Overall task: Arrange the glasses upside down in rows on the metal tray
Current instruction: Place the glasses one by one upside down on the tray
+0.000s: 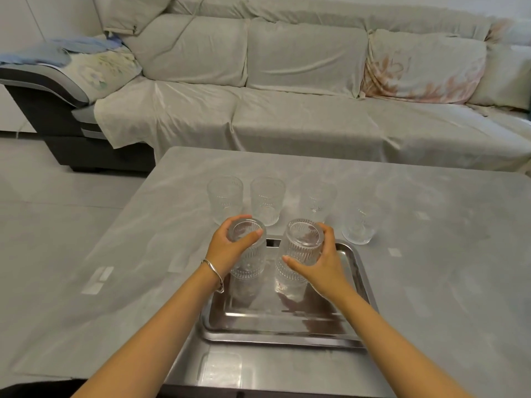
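Grey and glossy, the low table (431, 254) is standing in front of a long sofa draped in pale cloth (287, 81), and it is carrying everything in play. Near its front edge the rectangular polished metal tray (275, 337) is lying flat, its floor mirroring what is above it.

Over the tray's far half, two clear ribbed drinking glasses are being held upside down, bases up. The left hand (227, 248) is wrapping its fingers and thumb around the base of the left inverted glass (248, 254), whose rim is sitting at or just above the tray floor; contact cannot be told. The right hand (321, 262) is gripping the right inverted glass (298, 248) from its right side, thumb in front, and that glass is tilting slightly above the tray. A thin silver bangle (214, 274) is hanging on the left wrist.

Beyond the tray's far edge, four more clear ribbed glasses are standing upright and empty on the table: two close together (225, 198) (267, 199), a third (317, 201) further right, and a fourth (360, 225) just past the tray's far right corner. No lettering is readable anywhere.
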A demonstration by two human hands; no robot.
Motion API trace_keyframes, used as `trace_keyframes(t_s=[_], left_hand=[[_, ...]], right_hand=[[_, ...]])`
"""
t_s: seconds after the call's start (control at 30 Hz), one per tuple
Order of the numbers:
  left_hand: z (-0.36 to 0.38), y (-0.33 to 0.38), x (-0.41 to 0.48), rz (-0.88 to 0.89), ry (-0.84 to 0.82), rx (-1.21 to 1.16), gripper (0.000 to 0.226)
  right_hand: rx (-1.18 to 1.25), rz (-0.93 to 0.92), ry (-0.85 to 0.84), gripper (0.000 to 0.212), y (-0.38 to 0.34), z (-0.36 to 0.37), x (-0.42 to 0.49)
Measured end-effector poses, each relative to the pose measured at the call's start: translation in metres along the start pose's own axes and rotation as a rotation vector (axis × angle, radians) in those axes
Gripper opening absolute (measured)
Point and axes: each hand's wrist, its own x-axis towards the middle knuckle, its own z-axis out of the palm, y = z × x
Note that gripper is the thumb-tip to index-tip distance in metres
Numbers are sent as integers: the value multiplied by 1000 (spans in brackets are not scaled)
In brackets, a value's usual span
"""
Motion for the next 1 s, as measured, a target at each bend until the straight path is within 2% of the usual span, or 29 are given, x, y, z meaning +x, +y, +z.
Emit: trace_keyframes(t_s=[0.73, 0.9, 1.0], left_hand=[[-1, 0, 1, -71, -8, -63, 32], [-4, 4, 3, -52, -22, -36, 33], [-8, 7, 8, -6, -49, 56, 36]], right_hand=[[-20, -27, -5, 85, 5, 22, 2], [-24, -13, -86, 87, -2, 15, -1], [32, -46, -124, 78, -23, -4, 8]])
